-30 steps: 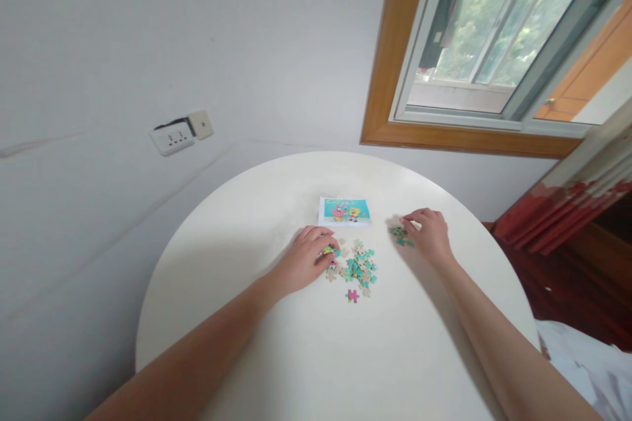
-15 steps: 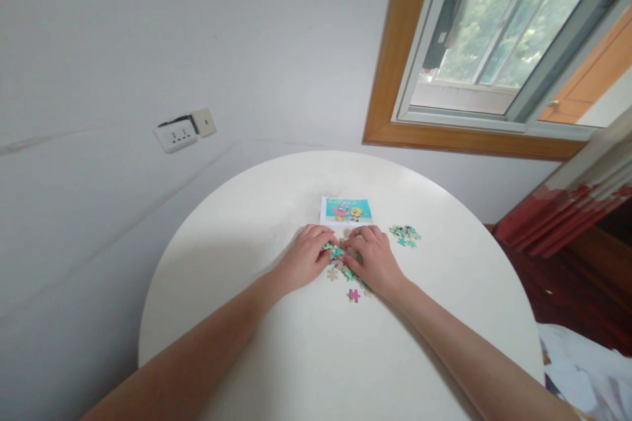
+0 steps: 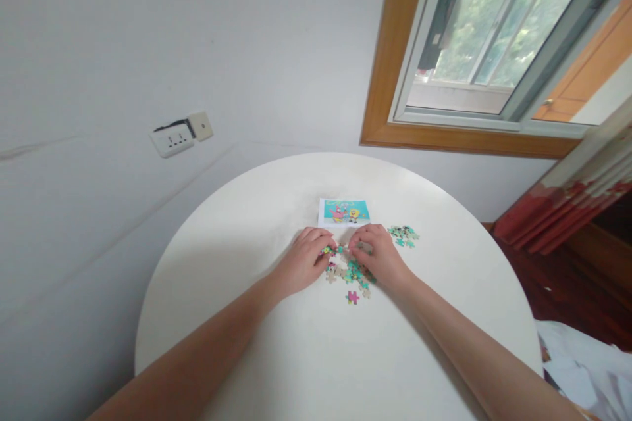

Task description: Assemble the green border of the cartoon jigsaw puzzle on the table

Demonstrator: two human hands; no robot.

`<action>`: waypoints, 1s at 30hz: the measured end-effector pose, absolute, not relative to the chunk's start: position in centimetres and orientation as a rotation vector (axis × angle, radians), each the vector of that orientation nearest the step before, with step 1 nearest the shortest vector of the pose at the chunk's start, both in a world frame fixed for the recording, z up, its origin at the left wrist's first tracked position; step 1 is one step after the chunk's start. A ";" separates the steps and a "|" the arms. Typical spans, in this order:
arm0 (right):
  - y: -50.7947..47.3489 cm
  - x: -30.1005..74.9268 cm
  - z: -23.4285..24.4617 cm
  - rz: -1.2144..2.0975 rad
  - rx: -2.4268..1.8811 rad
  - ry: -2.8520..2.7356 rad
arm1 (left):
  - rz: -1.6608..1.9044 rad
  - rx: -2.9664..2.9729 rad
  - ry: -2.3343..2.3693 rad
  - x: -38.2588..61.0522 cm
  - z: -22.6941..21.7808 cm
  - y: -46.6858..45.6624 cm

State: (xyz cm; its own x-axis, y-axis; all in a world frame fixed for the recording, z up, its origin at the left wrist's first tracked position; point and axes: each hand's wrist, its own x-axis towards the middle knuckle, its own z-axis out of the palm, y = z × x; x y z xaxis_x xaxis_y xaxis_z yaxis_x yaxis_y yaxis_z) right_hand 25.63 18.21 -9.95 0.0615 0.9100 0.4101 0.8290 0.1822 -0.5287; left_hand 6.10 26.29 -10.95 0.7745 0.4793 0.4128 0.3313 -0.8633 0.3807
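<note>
A heap of small jigsaw pieces (image 3: 351,271), teal, beige and pink, lies in the middle of the round white table (image 3: 276,348). My left hand (image 3: 302,262) rests at the heap's left side with its fingers curled, pinching a coloured piece. My right hand (image 3: 378,254) is at the heap's far right side, fingers bent and fingertips pinched on a piece close to the left hand's tips. One pink piece (image 3: 352,297) lies alone nearer to me. A small picture card (image 3: 343,211) with cartoon figures lies just beyond the hands.
A second small cluster of teal pieces (image 3: 403,234) lies to the right of my right hand. A wall socket (image 3: 172,140) is on the white wall at left. A wood-framed window (image 3: 486,46) is at upper right and a red curtain (image 3: 573,204) hangs at right.
My right hand left the small cluster on the right and came to the main heap beside my left hand. Since half a second ago it has shifted slightly off the heap, uncovering more pieces.
</note>
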 end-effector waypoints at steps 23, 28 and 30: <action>17.2 30.3 -9.1 -0.277 -1.935 -1.794 | 0.725 2.677 0.633 6.1 -10.6 26.2; 16.7 25.8 -9.1 -0.066 -1.733 -2.097 | 0.729 2.687 0.637 6.2 -10.7 26.1; 16.6 25.3 -9.2 -0.074 -1.746 -2.077 | 0.724 2.691 0.643 6.2 -10.7 26.1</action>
State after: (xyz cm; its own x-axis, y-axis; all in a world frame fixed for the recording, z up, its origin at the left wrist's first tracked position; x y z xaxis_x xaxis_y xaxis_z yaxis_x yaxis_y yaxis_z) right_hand 25.25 16.58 -9.22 -0.1198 0.9288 0.3508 0.9514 0.2084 -0.2268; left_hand 6.19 26.07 -10.65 0.7753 0.4850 0.4046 0.3440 -0.8615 0.3735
